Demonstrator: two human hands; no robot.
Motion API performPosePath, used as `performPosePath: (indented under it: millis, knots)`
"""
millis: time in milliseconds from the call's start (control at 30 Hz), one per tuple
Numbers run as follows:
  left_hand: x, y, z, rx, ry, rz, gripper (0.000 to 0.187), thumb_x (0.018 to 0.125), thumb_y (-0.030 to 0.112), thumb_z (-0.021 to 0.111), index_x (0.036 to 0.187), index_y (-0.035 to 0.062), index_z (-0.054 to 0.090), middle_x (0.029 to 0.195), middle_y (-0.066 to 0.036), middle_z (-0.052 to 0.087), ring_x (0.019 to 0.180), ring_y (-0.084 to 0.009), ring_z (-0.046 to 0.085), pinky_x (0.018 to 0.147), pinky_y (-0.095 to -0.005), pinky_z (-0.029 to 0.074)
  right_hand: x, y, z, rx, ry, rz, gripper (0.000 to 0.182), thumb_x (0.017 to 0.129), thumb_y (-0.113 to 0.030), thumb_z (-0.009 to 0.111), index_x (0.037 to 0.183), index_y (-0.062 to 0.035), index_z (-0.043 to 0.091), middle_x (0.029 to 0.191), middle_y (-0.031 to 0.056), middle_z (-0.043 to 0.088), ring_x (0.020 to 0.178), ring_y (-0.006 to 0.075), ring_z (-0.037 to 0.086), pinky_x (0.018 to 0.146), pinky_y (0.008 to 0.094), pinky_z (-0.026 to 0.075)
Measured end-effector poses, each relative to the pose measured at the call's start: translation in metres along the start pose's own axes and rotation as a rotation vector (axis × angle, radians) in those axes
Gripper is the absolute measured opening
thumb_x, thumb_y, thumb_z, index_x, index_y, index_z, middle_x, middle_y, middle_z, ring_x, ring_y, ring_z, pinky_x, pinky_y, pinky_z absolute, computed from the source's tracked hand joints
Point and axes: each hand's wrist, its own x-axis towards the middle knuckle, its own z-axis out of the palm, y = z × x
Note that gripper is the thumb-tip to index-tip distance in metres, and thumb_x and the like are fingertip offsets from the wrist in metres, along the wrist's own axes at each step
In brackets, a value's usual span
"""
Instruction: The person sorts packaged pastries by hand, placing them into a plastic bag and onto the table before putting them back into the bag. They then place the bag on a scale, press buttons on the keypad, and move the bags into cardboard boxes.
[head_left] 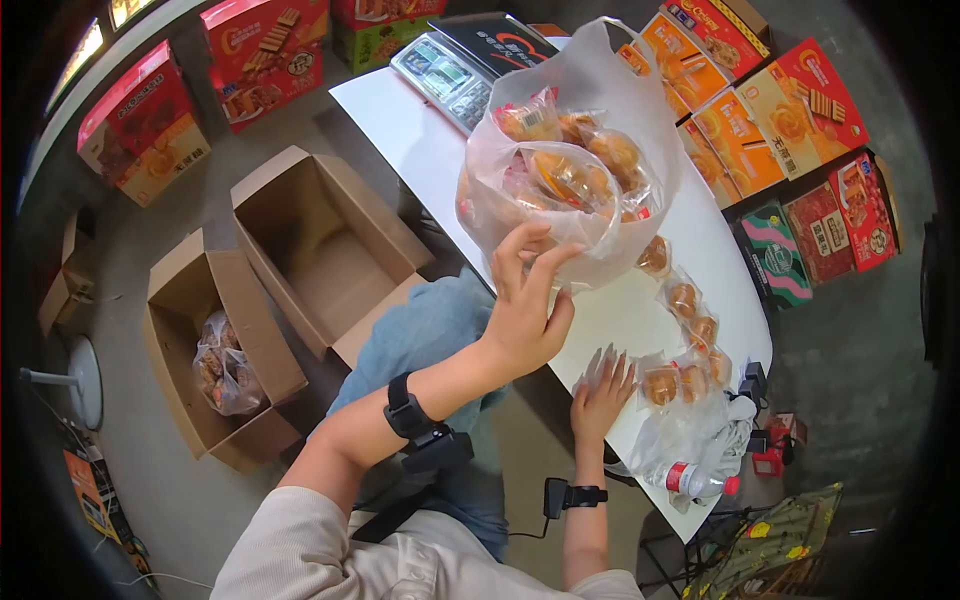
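Head camera: a translucent plastic bag (pixel 618 242), mouth open and facing up, is seen standing on the white table (pixel 400 130), with many wrapped pastries (pixel 565 180) heaped inside. Its near side is touched by the curled fingertips of the left hand (pixel 548 262), the thumb being held apart; whether the film is actually pinched cannot be told. The right hand (pixel 603 390) is laid on the table edge with its fingers spread, and nothing is seen gripped by it. Just beyond it, a curved row of loose wrapped pastries (pixel 683 298) is laid out. The bag is judged to be limp and thin, with little stiffness of its own, so that its shape is given mainly by its contents; when full, a moderate weight is to be expected. Its film is likely to be slippery and could be stretched or torn if pulled at one point. It would best be lifted by both sides of the gathered rim, with the base supported. The pastries are presumably light, soft and easily crushed; they would better be taken by the crimped wrapper ends than squeezed across the middle.
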Motion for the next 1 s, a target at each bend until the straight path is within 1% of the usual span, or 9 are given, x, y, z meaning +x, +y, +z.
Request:
performPosePath:
  millis: [300, 500, 567, 600, 667, 700, 767, 867, 1000]
  knots:
    - [0.0014, 0.0006, 0.0001, -0.015, -0.018, -0.006, 0.051, 0.067, -0.016, 0.047, 0.113, 0.0041, 0.049, 0.125, -0.014, 0.024, 0.104, -0.0248, 0.041, 0.083, -0.0313, 0.047, -0.0009, -0.0009, -0.0007, 0.039, 0.012, 0.016, 0.063, 0.077, -0.023, 0.049, 0.133, 0.0005, 0.031, 0.14, 0.02, 0.027, 0.13, 0.0412, 0.02, 0.106, 0.056, 0.008]
    - [0.0015, 0.0002, -0.0004, -0.014, -0.019, -0.003, 0.049, 0.068, -0.015, 0.048, 0.113, 0.0034, 0.048, 0.125, -0.014, 0.025, 0.104, -0.025, 0.041, 0.083, -0.0313, 0.047, -0.004, -0.0042, -0.0017, 0.072, 0.135, 0.029, 0.066, 0.075, -0.023, 0.052, 0.132, 0.0011, 0.03, 0.133, 0.0232, 0.033, 0.126, 0.0417, 0.025, 0.106, 0.0559, 0.011]
    - [0.0019, 0.0001, -0.0001, -0.016, -0.019, -0.002, 0.049, 0.068, -0.015, 0.048, 0.113, 0.003, 0.048, 0.124, -0.014, 0.025, 0.104, -0.025, 0.041, 0.083, -0.0313, 0.047, -0.0067, -0.001, 0.0043, 0.089, 0.254, 0.007, 0.066, 0.073, -0.023, 0.054, 0.13, 0.0011, 0.033, 0.126, 0.0229, 0.038, 0.122, 0.0396, 0.03, 0.105, 0.0563, 0.014]
    - [0.0021, 0.0, 0.0, -0.02, -0.018, -0.003, 0.048, 0.068, -0.015, 0.048, 0.113, 0.0027, 0.048, 0.124, -0.014, 0.025, 0.104, -0.0249, 0.041, 0.083, -0.0314, 0.047, -0.0067, 0.0, 0.0039, 0.086, 0.253, 0.008, 0.066, 0.073, -0.023, 0.054, 0.13, 0.0011, 0.033, 0.126, 0.0229, 0.038, 0.122, 0.0396, 0.03, 0.105, 0.0563, 0.014]
    - [0.0017, -0.0004, 0.0003, -0.024, -0.017, -0.005, 0.047, 0.069, -0.015, 0.048, 0.113, 0.0024, 0.048, 0.124, -0.014, 0.025, 0.104, -0.0247, 0.041, 0.083, -0.0314, 0.047, -0.0057, 0.001, 0.0033, 0.072, 0.116, 0.014, 0.059, 0.072, -0.022, 0.054, 0.125, -0.0004, 0.039, 0.121, 0.0204, 0.042, 0.118, 0.0368, 0.036, 0.104, 0.0556, 0.017]
    - [0.0014, -0.0006, 0.0005, -0.031, -0.016, -0.004, 0.047, 0.069, -0.015, 0.049, 0.113, 0.0024, 0.048, 0.124, -0.014, 0.025, 0.104, -0.0247, 0.041, 0.083, -0.0313, 0.047, -0.0053, 0.0014, 0.003, 0.071, 0.115, 0.014, 0.059, 0.072, -0.022, 0.054, 0.125, -0.0004, 0.039, 0.121, 0.0204, 0.042, 0.118, 0.0368, 0.036, 0.104, 0.0556, 0.017]
    - [0.0012, -0.0008, 0.0005, -0.038, -0.014, -0.004, 0.047, 0.069, -0.015, 0.049, 0.113, 0.0023, 0.048, 0.124, -0.014, 0.025, 0.104, -0.0247, 0.041, 0.083, -0.0313, 0.047, -0.0047, 0.0017, 0.0026, -0.003, 0.081, -0.018, 0.052, 0.072, -0.022, 0.054, 0.119, -0.0022, 0.045, 0.118, 0.0182, 0.045, 0.115, 0.0348, 0.039, 0.103, 0.054, 0.02]
    - [0.0024, 0.0004, -0.0011, -0.052, -0.013, -0.011, 0.047, 0.069, -0.014, 0.049, 0.113, 0.0026, 0.048, 0.123, -0.014, 0.026, 0.104, -0.0247, 0.041, 0.084, -0.0319, 0.045, -0.0045, 0.0006, 0.0032, -0.002, 0.106, -0.021, 0.046, 0.073, -0.021, 0.053, 0.115, -0.0029, 0.048, 0.118, 0.0171, 0.046, 0.113, 0.0354, 0.041, 0.102, 0.0523, 0.023]
    - [0.0051, 0.0025, -0.0032, -0.083, -0.013, -0.004, 0.046, 0.069, -0.014, 0.048, 0.111, 0.0027, 0.048, 0.12, -0.014, 0.029, 0.103, -0.0245, 0.042, 0.086, -0.0329, 0.042, -0.0061, 0.0029, 0.0052, 0.035, 0.096, -0.001, 0.046, 0.073, -0.021, 0.053, 0.114, -0.0024, 0.048, 0.118, 0.0171, 0.046, 0.111, 0.0361, 0.041, 0.1, 0.0514, 0.025]
